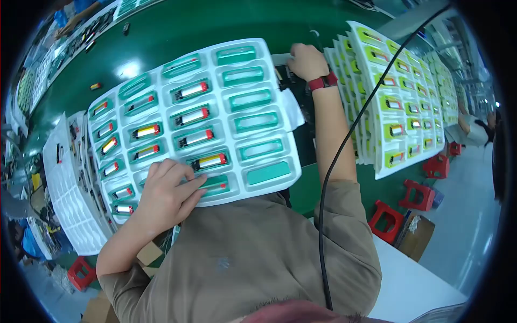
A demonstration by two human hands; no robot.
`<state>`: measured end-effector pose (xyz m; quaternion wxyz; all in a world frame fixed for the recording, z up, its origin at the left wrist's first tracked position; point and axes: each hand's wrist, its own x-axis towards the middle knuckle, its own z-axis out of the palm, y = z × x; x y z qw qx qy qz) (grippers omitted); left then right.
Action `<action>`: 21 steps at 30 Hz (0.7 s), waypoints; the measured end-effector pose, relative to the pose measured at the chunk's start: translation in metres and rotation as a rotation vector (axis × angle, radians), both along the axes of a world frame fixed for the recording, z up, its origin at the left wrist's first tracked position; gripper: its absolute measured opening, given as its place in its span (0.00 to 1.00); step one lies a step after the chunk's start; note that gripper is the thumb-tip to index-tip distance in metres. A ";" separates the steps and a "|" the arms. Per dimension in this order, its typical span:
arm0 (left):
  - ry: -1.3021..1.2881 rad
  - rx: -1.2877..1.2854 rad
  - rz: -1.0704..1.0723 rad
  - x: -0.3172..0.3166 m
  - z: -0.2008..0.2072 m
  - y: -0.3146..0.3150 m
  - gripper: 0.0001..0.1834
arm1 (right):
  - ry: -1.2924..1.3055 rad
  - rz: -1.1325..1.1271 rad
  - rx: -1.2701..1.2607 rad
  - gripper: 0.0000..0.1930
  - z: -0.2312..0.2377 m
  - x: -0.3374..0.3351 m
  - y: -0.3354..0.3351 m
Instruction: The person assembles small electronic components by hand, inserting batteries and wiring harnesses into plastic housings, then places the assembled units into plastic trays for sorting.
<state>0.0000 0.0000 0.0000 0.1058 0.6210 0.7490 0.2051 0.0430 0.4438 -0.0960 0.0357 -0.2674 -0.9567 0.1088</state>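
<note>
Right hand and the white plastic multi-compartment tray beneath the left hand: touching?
Apart. The head view shows a visible gap between the right hand and the white tray's right edge.

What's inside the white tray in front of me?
Small red-ended parts lie in much of the white tray; none show in its rightmost column. Your left hand covers some of the lower part, so what's beneath it can't be seen.

Head-worn fisheye view, facing steeply down, brown T-shirt (258, 253) close at lower centre, blister tray (222, 126) near at centre left, floor (458, 231) farther at right
</note>
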 end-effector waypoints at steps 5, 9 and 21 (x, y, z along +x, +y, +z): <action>-0.091 0.037 -0.128 -0.005 0.000 0.019 0.11 | -0.055 -0.036 -0.035 0.20 -0.040 0.012 0.020; -0.276 0.003 -0.230 -0.032 0.025 0.038 0.12 | 0.094 -0.110 -0.064 0.21 0.000 0.012 -0.004; 0.058 0.189 -0.021 -0.118 -0.030 0.207 0.10 | 0.953 0.329 -1.528 0.10 0.089 0.048 -0.064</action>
